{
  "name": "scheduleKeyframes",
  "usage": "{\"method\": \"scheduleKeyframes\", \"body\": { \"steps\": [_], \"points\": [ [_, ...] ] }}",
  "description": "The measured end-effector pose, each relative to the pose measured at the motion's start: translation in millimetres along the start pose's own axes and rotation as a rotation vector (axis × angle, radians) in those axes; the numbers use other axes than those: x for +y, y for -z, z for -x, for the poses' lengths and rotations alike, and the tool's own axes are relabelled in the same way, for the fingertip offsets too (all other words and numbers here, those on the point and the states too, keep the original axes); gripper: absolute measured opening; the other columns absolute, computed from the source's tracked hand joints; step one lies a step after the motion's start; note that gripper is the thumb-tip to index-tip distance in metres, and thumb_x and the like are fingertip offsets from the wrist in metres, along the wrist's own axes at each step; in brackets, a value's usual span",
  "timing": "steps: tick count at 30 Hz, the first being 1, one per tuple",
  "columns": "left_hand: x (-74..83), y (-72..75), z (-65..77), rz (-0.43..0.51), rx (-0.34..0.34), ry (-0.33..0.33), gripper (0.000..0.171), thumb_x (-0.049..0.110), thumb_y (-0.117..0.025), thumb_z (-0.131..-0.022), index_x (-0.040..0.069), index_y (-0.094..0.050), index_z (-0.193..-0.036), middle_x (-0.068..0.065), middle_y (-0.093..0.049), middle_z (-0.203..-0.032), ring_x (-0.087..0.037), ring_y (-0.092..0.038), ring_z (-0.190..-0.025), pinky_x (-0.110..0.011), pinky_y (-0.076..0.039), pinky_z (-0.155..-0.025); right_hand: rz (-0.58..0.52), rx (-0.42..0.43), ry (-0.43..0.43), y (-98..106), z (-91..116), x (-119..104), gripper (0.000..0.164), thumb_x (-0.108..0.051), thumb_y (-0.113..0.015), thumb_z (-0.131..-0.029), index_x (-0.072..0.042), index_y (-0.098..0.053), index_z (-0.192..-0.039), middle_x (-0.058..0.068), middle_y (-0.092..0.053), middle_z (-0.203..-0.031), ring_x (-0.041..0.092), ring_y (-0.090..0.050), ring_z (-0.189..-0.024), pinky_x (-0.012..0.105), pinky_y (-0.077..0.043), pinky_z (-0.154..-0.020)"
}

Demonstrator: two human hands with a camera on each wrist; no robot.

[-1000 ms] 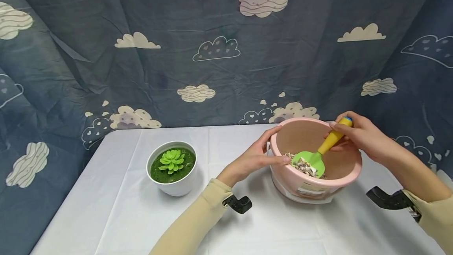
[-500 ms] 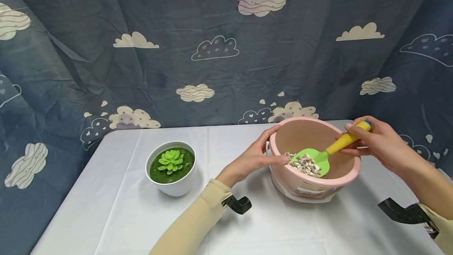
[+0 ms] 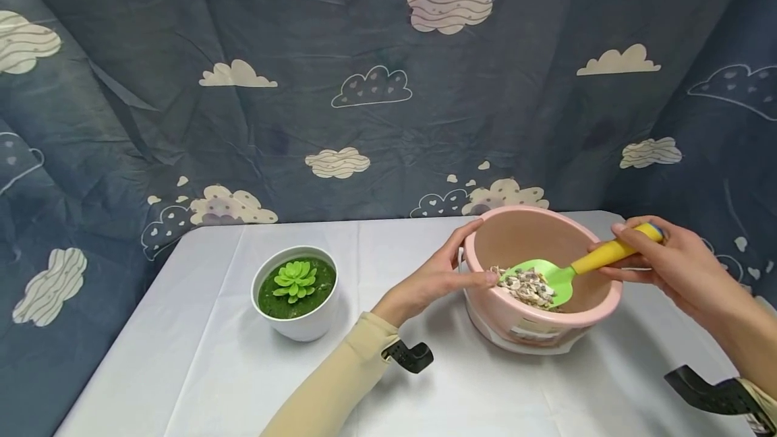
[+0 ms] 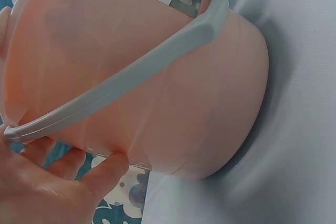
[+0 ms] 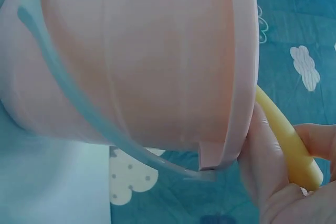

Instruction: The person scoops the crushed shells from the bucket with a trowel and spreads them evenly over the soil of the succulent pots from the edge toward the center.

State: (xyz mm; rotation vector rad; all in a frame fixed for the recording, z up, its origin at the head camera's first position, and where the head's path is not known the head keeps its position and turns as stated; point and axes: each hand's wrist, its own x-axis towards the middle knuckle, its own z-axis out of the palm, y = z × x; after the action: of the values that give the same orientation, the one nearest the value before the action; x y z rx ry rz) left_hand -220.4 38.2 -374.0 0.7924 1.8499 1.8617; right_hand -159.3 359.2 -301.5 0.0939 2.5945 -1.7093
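A pink bucket (image 3: 494, 312) stands on the white cloth, its pale handle (image 4: 113, 85) hanging down round the outside. My left hand (image 3: 427, 282) holds the bucket's left side, thumb over the front rim and fingers along the wall behind. In my right hand (image 3: 682, 258) is a toy shovel with a yellow handle (image 3: 610, 253), pinched between thumb and fingers. The shovel's green blade (image 3: 560, 280) lies inside the bucket among small pale and grey pieces (image 3: 529, 287) that look like shells or gravel. From the right wrist, only the yellow handle shows beyond the bucket's rim.
To the left stands a white pot (image 3: 303, 326) holding a light-green succulent (image 3: 295, 280) on a dark green mossy surface. A white cloth (image 3: 212, 369) covers the table. Behind it and at both sides hangs a dark blue curtain (image 3: 291, 120) printed with clouds.
My right hand has moved right and lower with the shovel, so its handle leans flatter over the bucket's right side. More pieces show beside the blade. My left hand keeps its hold.
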Motion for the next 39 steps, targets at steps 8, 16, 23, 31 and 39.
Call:
{"method": "scheduleKeyframes", "body": {
  "steps": [8, 16, 23, 31, 39],
  "points": [
    [-0.8, -0.9, -0.6, -0.006, -0.003, -0.008, 0.086, 0.024, -0.078, -0.082, 0.043, -0.030, -0.152, 0.028, -0.023, -0.152, 0.000, -0.010, -0.143, -0.043, -0.012, -0.117, -0.147, 0.039, -0.009, 0.5, 1.5, 5.3, 0.036, -0.032, -0.058, -0.099, -0.005, -0.042, -0.115, -0.003, -0.071, -0.087, 0.022, -0.073, -0.077, 0.034, -0.058, -0.066],
    [-1.4, 1.2, -1.6, -0.006, -0.005, -0.008, 0.085, 0.029, -0.078, -0.082, 0.049, -0.030, -0.149, 0.028, -0.020, -0.152, -0.010, -0.007, -0.146, -0.050, -0.013, -0.115, -0.303, 0.079, 0.016, -2.4, 2.9, 5.5, 0.036, -0.029, -0.063, -0.097, -0.004, -0.044, -0.115, 0.000, -0.070, -0.086, 0.021, -0.073, -0.075, 0.032, -0.057, -0.063],
    [-1.3, 0.8, -0.9, 0.000, -0.010, -0.017, 0.085, 0.029, -0.077, -0.082, 0.047, -0.030, -0.150, 0.028, -0.021, -0.153, -0.008, -0.007, -0.146, -0.048, -0.012, -0.116, -0.429, 0.127, 0.037, -7.0, 6.2, 8.1, 0.038, -0.028, -0.065, -0.095, -0.004, -0.043, -0.114, -0.002, -0.073, -0.088, 0.017, -0.073, -0.076, 0.032, -0.057, -0.062],
    [-1.9, 1.5, 0.9, -0.002, 0.003, -0.006, 0.085, 0.026, -0.077, -0.083, 0.046, -0.030, -0.150, 0.029, -0.020, -0.152, -0.012, -0.007, -0.146, -0.049, -0.014, -0.115, -0.544, 0.192, 0.059, -12.1, 8.2, 12.8, 0.042, -0.028, -0.068, -0.093, -0.002, -0.044, -0.116, -0.001, -0.073, -0.088, 0.017, -0.073, -0.075, 0.030, -0.057, -0.061],
    [-3.7, -0.9, 1.0, -0.009, 0.026, -0.020, 0.086, 0.027, -0.078, -0.081, 0.044, -0.032, -0.151, 0.027, -0.024, -0.152, -0.008, -0.012, -0.145, -0.047, -0.015, -0.115, -0.584, 0.255, 0.060, -13.8, 12.3, 18.2, 0.041, -0.027, -0.071, -0.090, -0.004, -0.047, -0.115, -0.001, -0.068, -0.089, 0.017, -0.073, -0.073, 0.031, -0.057, -0.060]
  ]
}}
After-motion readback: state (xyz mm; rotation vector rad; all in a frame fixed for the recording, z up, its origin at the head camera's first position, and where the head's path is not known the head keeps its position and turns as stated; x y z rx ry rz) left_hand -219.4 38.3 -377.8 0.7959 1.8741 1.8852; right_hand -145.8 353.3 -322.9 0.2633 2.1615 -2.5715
